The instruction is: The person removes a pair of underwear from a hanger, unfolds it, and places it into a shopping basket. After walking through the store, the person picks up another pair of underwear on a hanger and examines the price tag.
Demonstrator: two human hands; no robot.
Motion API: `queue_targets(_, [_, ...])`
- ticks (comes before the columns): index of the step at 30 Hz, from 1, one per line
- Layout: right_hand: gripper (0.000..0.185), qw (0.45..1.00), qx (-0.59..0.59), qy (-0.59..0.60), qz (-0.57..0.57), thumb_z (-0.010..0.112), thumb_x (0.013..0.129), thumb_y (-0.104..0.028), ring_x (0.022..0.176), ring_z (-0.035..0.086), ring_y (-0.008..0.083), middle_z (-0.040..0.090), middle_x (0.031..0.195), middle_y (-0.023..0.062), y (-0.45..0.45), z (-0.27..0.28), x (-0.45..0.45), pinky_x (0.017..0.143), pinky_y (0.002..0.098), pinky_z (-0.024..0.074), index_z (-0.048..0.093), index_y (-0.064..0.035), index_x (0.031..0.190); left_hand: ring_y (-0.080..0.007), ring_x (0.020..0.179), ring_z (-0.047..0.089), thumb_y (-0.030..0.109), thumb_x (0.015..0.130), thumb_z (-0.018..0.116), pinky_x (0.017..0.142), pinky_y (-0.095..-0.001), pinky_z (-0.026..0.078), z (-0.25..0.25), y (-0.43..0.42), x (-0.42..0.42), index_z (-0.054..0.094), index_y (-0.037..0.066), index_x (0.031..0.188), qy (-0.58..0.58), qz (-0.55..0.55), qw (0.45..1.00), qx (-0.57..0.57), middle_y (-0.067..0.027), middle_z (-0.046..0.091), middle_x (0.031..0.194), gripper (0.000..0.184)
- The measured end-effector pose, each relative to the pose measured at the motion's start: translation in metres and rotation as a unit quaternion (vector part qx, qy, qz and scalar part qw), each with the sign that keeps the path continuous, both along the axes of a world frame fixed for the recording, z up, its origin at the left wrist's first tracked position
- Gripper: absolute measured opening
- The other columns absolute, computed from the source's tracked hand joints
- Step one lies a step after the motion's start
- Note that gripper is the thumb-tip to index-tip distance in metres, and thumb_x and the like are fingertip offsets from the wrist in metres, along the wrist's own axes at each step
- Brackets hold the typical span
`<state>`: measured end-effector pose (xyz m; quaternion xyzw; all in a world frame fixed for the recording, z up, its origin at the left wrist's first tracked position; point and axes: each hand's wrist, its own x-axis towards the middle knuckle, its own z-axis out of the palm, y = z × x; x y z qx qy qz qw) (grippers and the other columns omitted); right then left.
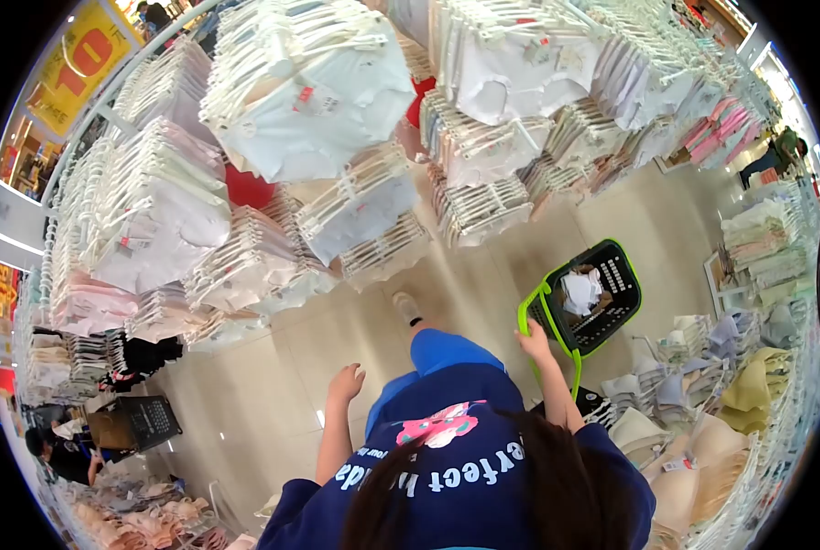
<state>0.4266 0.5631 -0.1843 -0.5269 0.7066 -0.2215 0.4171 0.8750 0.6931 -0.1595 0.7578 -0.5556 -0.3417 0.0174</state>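
Observation:
My right hand (534,342) is closed around the bright green handle (524,313) of a black shopping basket (622,302), which hangs at my right side. A crumpled white garment (582,291) and something brown lie inside the basket. At my left side, my left hand (346,381) hangs free with its fingers loosely curled and apart, holding nothing. Ahead of me, white underwear (323,115) hangs in dense rows on white hangers, out of reach of both hands.
Racks of underwear (158,234) run along the front and left. Bras (694,458) hang close on my right. A dark crate (140,426) and a person (62,458) are at the lower left. Another person (778,154) stands far right. The tiled floor (245,390) runs between the racks.

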Motion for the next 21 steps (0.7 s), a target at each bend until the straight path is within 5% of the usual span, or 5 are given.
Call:
queue_targets(6, [0.041,0.995,0.093,-0.014,-0.012,0.061,0.064,-0.011,0.057,0.059,0.0233,0.058,0.067,0.0138,0.008,0.03,0.083,0.054,0.0339,0.0466,0.048,-0.0019,0.103,-0.0328,0.093,0.052,0.031,0.079,0.048,0.079,-0.0411,0.042,0.037,-0.025,0.042,0.05,0.01,0.108,-0.033,-0.001,0.996,-0.077,-0.0163,0.054,0.102,0.036])
queue_targets(11, [0.061,0.986,0.154,0.01,0.06,0.056,0.069,-0.001,0.054,0.056,0.0183,0.057,0.067,0.0128,0.027,-0.051,0.133,0.046,0.0299,0.0454,0.024,-0.0051,0.121,-0.0329,0.092,0.052,0.031,0.079,0.048,0.079,-0.0409,0.042,0.057,-0.015,0.106,0.05,0.01,0.108,-0.079,-0.009,0.995,-0.056,-0.0157,0.054,0.103,0.036])
queue_targets(14, [0.047,0.964,0.251,-0.082,0.027,0.053,0.069,0.005,0.054,0.056,0.0218,0.054,0.066,0.0146,0.023,-0.039,0.182,0.043,0.0313,0.0453,0.031,-0.0044,0.11,-0.0322,0.092,0.052,0.031,0.079,0.048,0.078,-0.0411,0.042,0.093,0.005,0.147,0.049,0.011,0.109,-0.054,0.035,0.994,-0.086,-0.0141,0.054,0.103,0.036])
queue_targets(18, [0.036,0.944,0.294,-0.134,0.065,0.05,0.068,0.01,0.052,0.056,0.0252,0.051,0.065,0.0163,0.016,-0.114,0.211,0.041,0.0329,0.045,0.033,-0.0032,0.096,-0.0311,0.092,0.053,0.033,0.08,0.047,0.076,-0.042,0.043,0.094,0.059,0.198,0.049,0.011,0.109,-0.108,0.11,0.984,-0.089,-0.0123,0.054,0.102,0.037])
queue_targets(21, [0.034,0.942,0.306,-0.115,0.07,0.05,0.067,0.011,0.052,0.056,0.0255,0.051,0.065,0.0165,0.009,-0.121,0.233,0.042,0.0334,0.0451,0.033,-0.0023,0.094,-0.031,0.091,0.053,0.034,0.079,0.047,0.076,-0.0424,0.044,0.091,0.1,0.213,0.049,0.011,0.109,-0.17,0.155,0.972,0.035,-0.0124,0.054,0.101,0.038])
